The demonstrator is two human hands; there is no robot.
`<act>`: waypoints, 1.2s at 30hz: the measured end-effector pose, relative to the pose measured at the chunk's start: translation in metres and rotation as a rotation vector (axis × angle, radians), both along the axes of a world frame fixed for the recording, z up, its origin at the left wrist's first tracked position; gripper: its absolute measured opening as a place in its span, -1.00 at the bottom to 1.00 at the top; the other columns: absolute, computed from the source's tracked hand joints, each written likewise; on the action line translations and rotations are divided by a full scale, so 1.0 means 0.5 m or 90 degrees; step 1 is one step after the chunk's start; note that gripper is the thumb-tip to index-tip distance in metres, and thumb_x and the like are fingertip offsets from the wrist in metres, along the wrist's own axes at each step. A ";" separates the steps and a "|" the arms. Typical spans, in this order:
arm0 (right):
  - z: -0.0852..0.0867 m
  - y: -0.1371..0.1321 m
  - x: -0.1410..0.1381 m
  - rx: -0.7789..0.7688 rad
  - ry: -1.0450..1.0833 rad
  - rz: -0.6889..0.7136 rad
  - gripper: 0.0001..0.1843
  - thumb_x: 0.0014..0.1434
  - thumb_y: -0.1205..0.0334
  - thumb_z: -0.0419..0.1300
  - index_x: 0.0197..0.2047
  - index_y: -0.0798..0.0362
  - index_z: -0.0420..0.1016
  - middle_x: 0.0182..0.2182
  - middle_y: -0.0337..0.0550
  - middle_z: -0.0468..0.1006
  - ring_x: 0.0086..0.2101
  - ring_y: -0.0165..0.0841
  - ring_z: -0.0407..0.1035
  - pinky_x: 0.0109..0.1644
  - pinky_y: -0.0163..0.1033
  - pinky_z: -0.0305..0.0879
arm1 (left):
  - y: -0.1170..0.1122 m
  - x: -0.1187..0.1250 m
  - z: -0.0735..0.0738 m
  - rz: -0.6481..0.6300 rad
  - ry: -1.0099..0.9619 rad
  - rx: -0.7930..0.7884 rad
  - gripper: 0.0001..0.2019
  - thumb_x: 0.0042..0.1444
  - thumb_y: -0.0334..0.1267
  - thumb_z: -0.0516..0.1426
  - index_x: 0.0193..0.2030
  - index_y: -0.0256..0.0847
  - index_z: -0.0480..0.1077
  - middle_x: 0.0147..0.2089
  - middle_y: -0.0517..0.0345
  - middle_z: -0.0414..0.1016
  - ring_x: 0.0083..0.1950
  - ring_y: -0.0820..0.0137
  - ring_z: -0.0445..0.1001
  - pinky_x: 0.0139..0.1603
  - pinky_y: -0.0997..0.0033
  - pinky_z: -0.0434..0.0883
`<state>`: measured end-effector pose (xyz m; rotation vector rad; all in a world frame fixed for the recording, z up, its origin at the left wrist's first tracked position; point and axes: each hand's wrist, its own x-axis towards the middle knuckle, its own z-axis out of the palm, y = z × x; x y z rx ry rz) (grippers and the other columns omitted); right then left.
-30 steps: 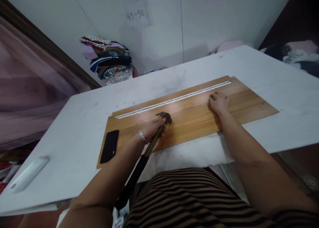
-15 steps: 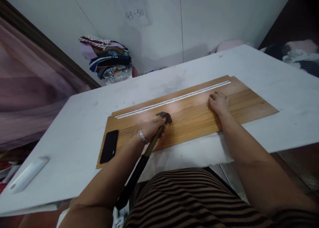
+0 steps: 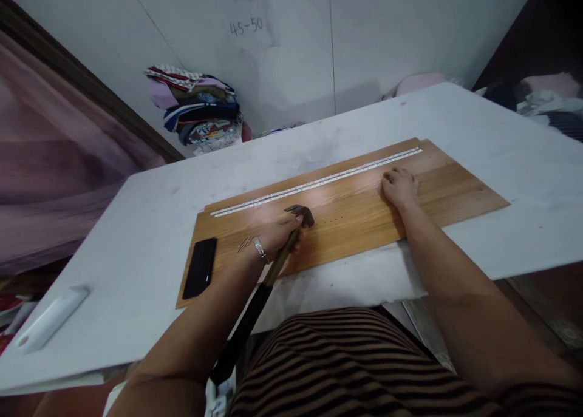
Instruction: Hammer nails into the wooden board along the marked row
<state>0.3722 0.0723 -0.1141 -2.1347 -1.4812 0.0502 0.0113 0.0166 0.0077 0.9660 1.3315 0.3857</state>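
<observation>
Head view is showing no change over the last second: left hand is gripping the hammer near its head on the wooden board, right hand is pressing flat further along the board

The left hand grips a hammer high on its handle, the head resting on a wooden board on the white table. The right hand presses flat on the board. A black phone and some nails lie at the board's left end.
</observation>
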 end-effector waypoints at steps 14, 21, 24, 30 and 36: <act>0.009 -0.005 -0.005 -0.015 -0.007 -0.005 -0.62 0.29 0.23 0.02 -0.05 0.03 0.66 0.10 0.10 0.56 0.16 -0.07 0.32 0.29 0.10 0.15 | -0.002 0.000 -0.001 0.002 0.002 0.006 -0.70 0.37 -0.03 0.14 -0.24 -0.24 0.37 -0.55 0.23 0.42 -0.66 0.50 0.37 -0.65 0.53 0.34; 0.009 -0.005 -0.006 -0.001 0.006 -0.004 -0.62 0.26 0.24 0.03 -0.06 0.04 0.67 0.07 0.11 0.57 0.15 -0.03 0.33 0.28 0.15 0.15 | 0.001 0.001 -0.003 0.000 0.000 0.003 -0.68 0.37 0.00 0.14 -0.23 -0.25 0.38 -0.54 0.23 0.41 -0.65 0.49 0.38 -0.64 0.52 0.34; 0.012 -0.006 -0.007 -0.004 0.008 -0.003 -0.61 0.26 0.24 0.02 -0.07 0.03 0.67 0.06 0.11 0.57 0.14 -0.04 0.33 0.28 0.14 0.16 | 0.001 0.002 -0.004 0.000 0.003 0.000 -0.67 0.36 0.01 0.15 -0.24 -0.24 0.38 -0.54 0.23 0.41 -0.65 0.49 0.38 -0.64 0.52 0.33; 0.016 -0.008 -0.007 -0.014 0.011 0.005 -0.62 0.26 0.24 0.03 -0.06 0.03 0.67 0.07 0.12 0.56 0.15 -0.01 0.32 0.26 0.16 0.16 | 0.007 -0.004 -0.002 0.000 -0.012 -0.012 -0.69 0.37 0.00 0.15 -0.20 -0.23 0.38 -0.52 0.20 0.43 -0.63 0.48 0.39 -0.62 0.51 0.32; 0.013 -0.005 -0.006 -0.014 0.006 -0.001 -0.62 0.27 0.24 0.02 -0.08 0.04 0.67 0.06 0.11 0.57 0.15 -0.03 0.32 0.28 0.14 0.14 | 0.008 -0.002 -0.005 0.004 -0.001 -0.014 -0.67 0.37 0.02 0.14 -0.20 -0.25 0.40 -0.52 0.21 0.43 -0.64 0.48 0.38 -0.61 0.49 0.33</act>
